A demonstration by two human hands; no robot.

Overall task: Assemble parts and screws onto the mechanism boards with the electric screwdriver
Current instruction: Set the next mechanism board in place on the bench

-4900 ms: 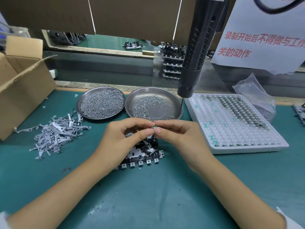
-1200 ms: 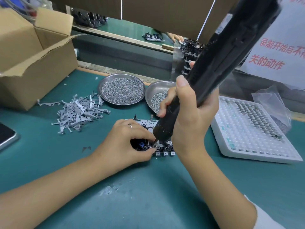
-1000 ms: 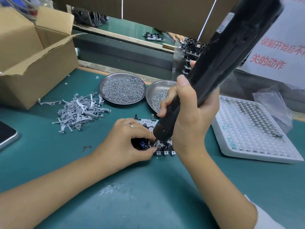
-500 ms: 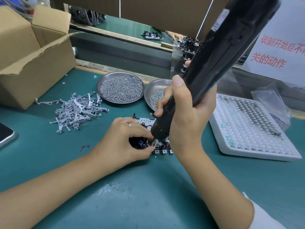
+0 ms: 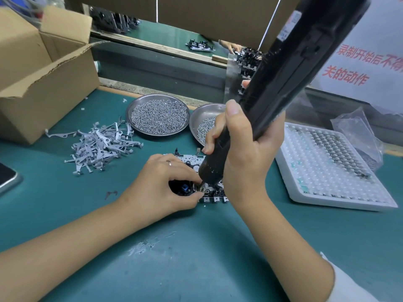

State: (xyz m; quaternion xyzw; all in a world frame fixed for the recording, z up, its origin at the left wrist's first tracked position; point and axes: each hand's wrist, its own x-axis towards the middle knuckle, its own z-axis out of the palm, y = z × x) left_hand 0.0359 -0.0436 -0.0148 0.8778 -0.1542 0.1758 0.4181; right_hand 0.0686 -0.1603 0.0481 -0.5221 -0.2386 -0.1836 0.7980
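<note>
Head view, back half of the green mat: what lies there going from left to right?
Open brown cardboard box → pile of grey stamped metal levers → round steel dish heaped with screws → second steel dish with fewer screws → white plastic blister tray of small parts → crumpled clear plastic bag.

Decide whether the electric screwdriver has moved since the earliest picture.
Yes. The electric screwdriver hung upright above the right screw dish then; now the right hand holds it tilted, tip down at the mechanism board.
</note>
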